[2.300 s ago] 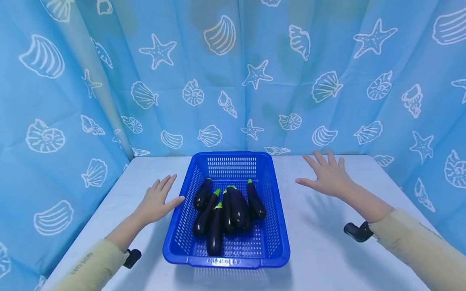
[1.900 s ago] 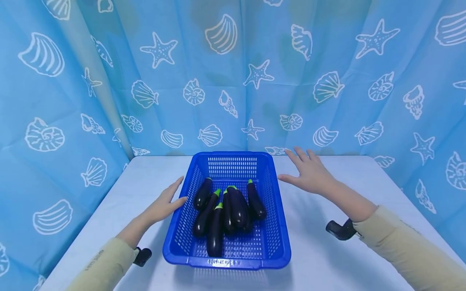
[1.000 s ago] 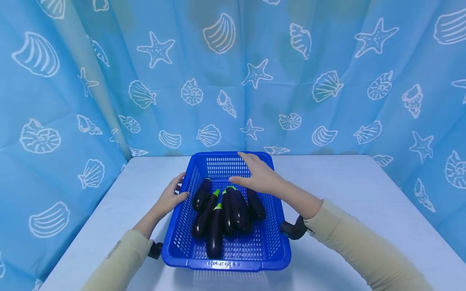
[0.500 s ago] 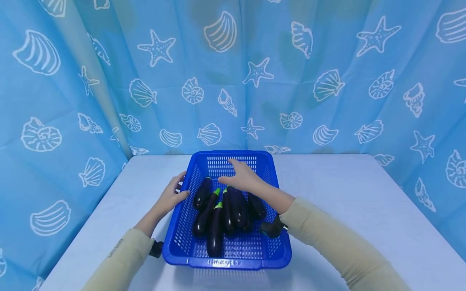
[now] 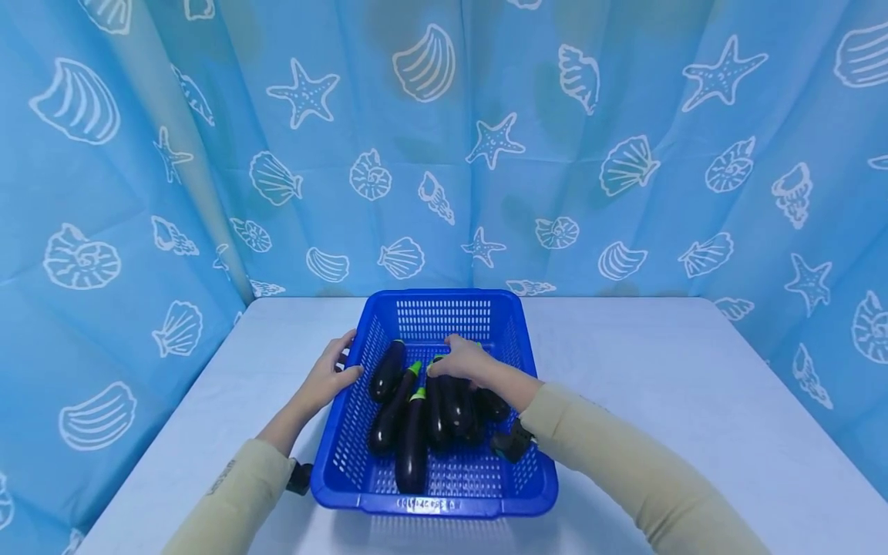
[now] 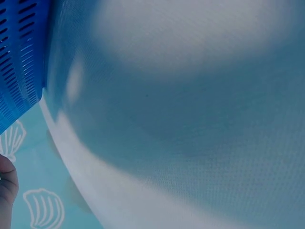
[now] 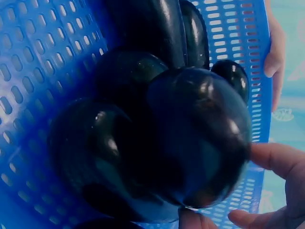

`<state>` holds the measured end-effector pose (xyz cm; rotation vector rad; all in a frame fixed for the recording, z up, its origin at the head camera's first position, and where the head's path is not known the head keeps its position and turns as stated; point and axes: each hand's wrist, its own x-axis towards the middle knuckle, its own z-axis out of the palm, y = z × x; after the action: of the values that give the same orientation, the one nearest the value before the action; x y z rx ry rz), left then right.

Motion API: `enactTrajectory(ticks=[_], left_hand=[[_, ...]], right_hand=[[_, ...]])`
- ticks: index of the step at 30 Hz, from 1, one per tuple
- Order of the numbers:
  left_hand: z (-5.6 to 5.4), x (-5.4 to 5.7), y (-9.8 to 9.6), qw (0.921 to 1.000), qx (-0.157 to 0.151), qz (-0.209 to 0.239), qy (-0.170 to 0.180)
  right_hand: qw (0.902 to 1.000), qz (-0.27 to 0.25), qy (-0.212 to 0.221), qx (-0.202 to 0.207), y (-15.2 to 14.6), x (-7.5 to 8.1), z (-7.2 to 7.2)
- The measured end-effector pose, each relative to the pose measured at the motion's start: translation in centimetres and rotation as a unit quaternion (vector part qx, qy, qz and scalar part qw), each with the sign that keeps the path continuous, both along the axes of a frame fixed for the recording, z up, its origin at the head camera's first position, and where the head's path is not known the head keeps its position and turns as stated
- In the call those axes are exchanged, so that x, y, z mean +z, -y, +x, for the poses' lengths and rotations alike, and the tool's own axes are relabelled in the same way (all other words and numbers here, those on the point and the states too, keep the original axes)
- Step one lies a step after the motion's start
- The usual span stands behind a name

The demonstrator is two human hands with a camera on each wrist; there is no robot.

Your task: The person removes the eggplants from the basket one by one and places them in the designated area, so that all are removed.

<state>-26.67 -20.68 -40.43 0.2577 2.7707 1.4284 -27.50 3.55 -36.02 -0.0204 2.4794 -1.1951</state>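
Observation:
A blue perforated plastic basket [image 5: 486,506] holds several dark purple eggplants with green stem ends. My left hand [image 5: 329,374] grips the basket's left rim, thumb on top and fingers on the outer side; its edge also shows in the left wrist view [image 6: 7,186]. Reaching inside, my right hand [image 5: 468,362] holds the stem end of an eggplant [image 5: 456,408] near the middle of the pile. The right wrist view gives this eggplant [image 7: 200,133] up close, the thumb [image 7: 269,155] at its side and a fingertip under it. The other fingers are partly hidden.
More eggplants lie around the held one, including a long eggplant [image 5: 412,455] at the front and another eggplant [image 5: 387,370] by the left wall. Under the basket is a white-covered table [image 5: 624,362]. A blue curtain [image 5: 527,177] with white sea shapes stands behind.
My right hand has moved left from beside the basket, then down into it and onto an eggplant. My left hand has come to the left rim and stays there.

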Motion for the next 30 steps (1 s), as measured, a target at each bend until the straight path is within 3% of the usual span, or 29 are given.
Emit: enactTrajectory(ticks=[9, 20, 30], left_hand=[[0.0, -0.1, -0.1, 0.9999, 0.000, -0.001, -0.015], [0.0, -0.2, -0.1, 0.9999, 0.002, 0.006, -0.014], [0.1, -0.2, -0.3, 0.9998, 0.006, 0.015, -0.007]], right_hand=[[0.9972, 0.001, 0.074, -0.003, -0.2, -1.0, -0.4], [0.9962, -0.016, 0.086, -0.005, -0.4, -1.1, -0.7], [0.9913, -0.093, 0.093, 0.004, -1.5, 0.6, -0.8]])
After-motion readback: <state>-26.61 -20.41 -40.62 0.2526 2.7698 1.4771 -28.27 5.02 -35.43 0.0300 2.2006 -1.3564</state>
